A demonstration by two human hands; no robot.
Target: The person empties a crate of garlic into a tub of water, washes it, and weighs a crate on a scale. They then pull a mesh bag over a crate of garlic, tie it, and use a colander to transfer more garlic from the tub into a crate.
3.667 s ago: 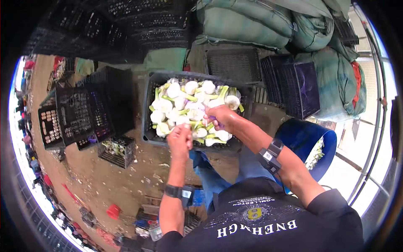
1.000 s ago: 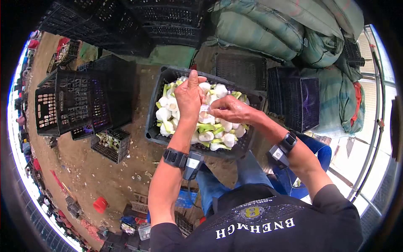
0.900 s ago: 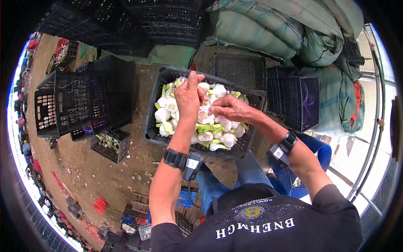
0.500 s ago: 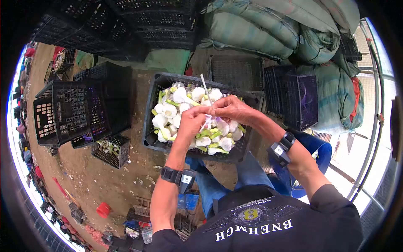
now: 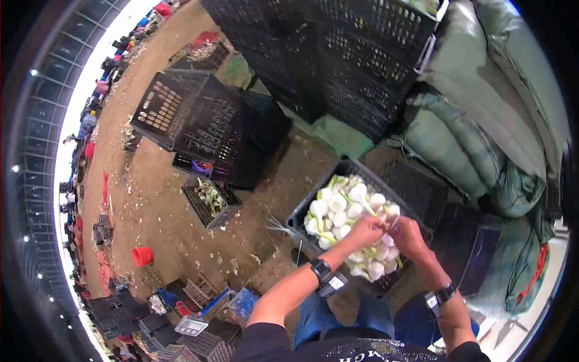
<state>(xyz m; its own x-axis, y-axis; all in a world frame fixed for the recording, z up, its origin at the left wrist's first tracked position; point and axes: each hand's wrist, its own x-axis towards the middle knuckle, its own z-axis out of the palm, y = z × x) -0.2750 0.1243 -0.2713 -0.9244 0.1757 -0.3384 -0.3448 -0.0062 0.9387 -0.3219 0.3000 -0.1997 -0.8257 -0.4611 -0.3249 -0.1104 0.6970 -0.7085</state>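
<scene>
A dark plastic crate [image 5: 310,202] filled with white garlic bulbs [image 5: 338,205] with short green stems stands in front of my legs. My left hand [image 5: 367,231] is closed in a pinch above the garlic. Close beside it on the right, my right hand [image 5: 408,236] is also pinched, its fingertips almost meeting the left ones. A small pale bit shows between the fingertips, too blurred to name. Some bulbs lie hidden under both hands. Thin white strips [image 5: 280,227] stick out by the crate's left corner.
Tall stacks of black crates [image 5: 338,60] rise behind. Stuffed green sacks [image 5: 458,145] lie at the right. More black crates [image 5: 193,114] and a small crate with garlic [image 5: 211,202] stand left. A red bucket [image 5: 143,256] and a scale [image 5: 191,326] are lower left.
My view has turned, so the crate and hands appear farther right and lower. The thin white strip that stood up from between my fingers no longer shows there. Both hands stay pinched together above the garlic.
</scene>
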